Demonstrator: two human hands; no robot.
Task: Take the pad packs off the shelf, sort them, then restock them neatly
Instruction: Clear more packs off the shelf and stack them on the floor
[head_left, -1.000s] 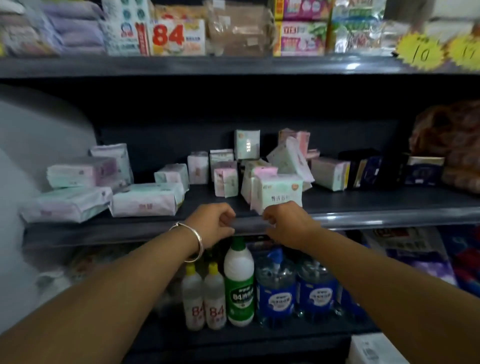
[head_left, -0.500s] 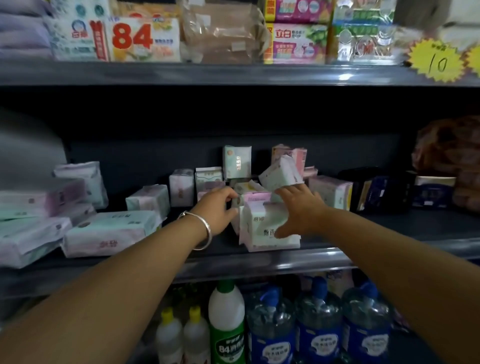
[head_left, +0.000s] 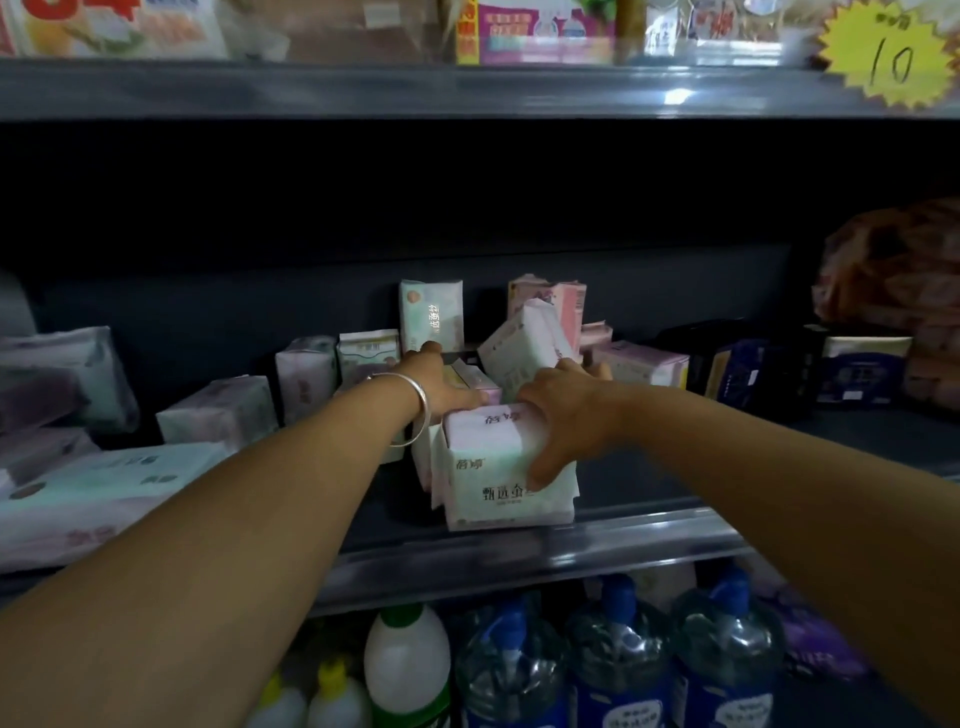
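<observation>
Two dim dark store shelves are framing pale pink-and-white pad packs, the right hand gripping the front pack, the left hand grasping packs behind.

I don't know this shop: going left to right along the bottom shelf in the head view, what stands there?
Two small yellow-capped bottles → white bottle with green cap → three clear jugs with blue pumps.

The front pack is white with pale pink and dark lettering. The shelf is dark grey. The price tag is yellow. The jugs have blue caps and labels.
</observation>
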